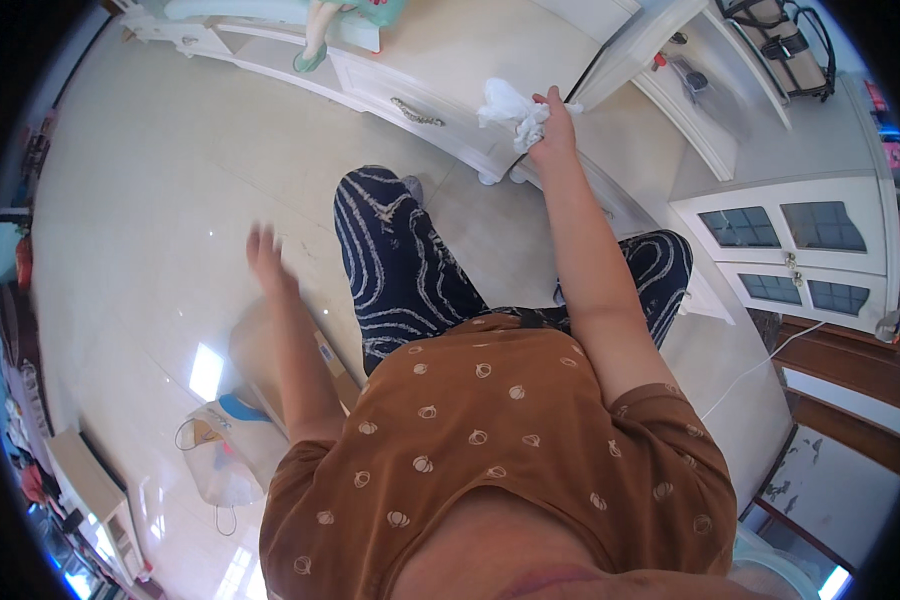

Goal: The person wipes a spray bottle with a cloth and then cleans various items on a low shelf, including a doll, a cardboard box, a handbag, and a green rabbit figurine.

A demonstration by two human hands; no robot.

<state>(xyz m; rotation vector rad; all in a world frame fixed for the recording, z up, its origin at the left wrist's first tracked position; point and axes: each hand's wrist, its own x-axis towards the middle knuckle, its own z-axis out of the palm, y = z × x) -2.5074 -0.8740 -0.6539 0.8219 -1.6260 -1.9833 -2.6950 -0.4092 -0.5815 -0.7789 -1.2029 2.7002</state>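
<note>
My right hand [557, 131] grips a crumpled white tissue or thin plastic [504, 103]; which of the two I cannot tell. It is held over the edge of a low white cabinet [450, 71], near the seam with the taller unit on the right. A loose end of the white stuff pokes out beyond the fingers. Off to the left, my left hand [270, 259] hangs in the air above the tiled floor [157, 172], blurred and holding nothing. Below that forearm lies a cardboard box [259, 345], partly covered by the arm.
A bag with string handles [225, 465] rests on the floor at lower left. On the cabinet top, a figure's leg [316, 34] in a green shoe hangs over the front. White glass-paned doors [787, 247] and a beige bag [784, 45] are at right. A white cable [765, 364] trails down.
</note>
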